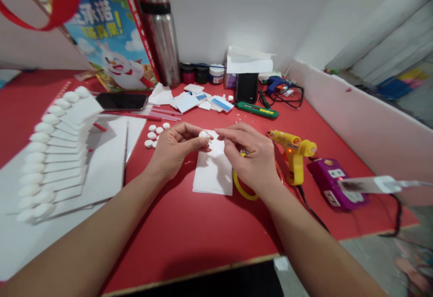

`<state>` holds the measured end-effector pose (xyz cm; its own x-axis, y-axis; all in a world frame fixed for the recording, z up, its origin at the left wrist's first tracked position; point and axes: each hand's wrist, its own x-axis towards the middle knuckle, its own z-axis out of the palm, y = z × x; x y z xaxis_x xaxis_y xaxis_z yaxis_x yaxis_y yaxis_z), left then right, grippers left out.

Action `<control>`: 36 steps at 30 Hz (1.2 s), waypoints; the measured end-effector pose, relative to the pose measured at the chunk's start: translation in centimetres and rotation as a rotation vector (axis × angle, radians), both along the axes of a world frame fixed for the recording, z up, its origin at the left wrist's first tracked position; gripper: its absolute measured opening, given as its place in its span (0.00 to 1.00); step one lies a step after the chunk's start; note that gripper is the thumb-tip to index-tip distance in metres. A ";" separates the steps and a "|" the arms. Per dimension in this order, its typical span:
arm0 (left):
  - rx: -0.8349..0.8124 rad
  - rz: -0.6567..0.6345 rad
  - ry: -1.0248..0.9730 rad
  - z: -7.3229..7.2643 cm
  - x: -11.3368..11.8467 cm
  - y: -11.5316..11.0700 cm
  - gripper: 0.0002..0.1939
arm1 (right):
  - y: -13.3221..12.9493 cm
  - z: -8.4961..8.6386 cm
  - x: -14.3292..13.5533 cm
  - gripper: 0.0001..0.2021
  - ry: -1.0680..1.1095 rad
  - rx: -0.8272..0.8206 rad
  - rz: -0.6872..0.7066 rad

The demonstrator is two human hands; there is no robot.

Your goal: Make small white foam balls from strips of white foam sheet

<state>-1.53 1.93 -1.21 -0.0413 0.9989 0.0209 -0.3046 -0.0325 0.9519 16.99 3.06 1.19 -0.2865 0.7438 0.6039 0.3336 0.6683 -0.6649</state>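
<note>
I saw the red worktop (189, 234) under the L grip (172, 152) & R grip (252, 153). Fanned white cards (64, 157) w/ round ends lay well L of the L grip, a paper stack (213, 177) betw. both, a yellow glue gun (296, 168) just R of the R grip. Couldn't tell if the R was apart or tog. The L was pinched on a small white disc (204, 134), near the R.

Bag (111, 40) — "承诺", "真果!"; purple box (329, 183) — B-like mark

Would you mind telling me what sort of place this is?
Probably a craft workspace: the red table holds a yellow glue gun, what looks like a green utility knife and small jars.
</note>
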 end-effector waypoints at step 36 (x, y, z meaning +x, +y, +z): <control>0.058 0.029 0.223 0.8 0.0 -0.5 0.12 | -0.3 0.0 -0.4 0.15 0.034 -0.142 0.066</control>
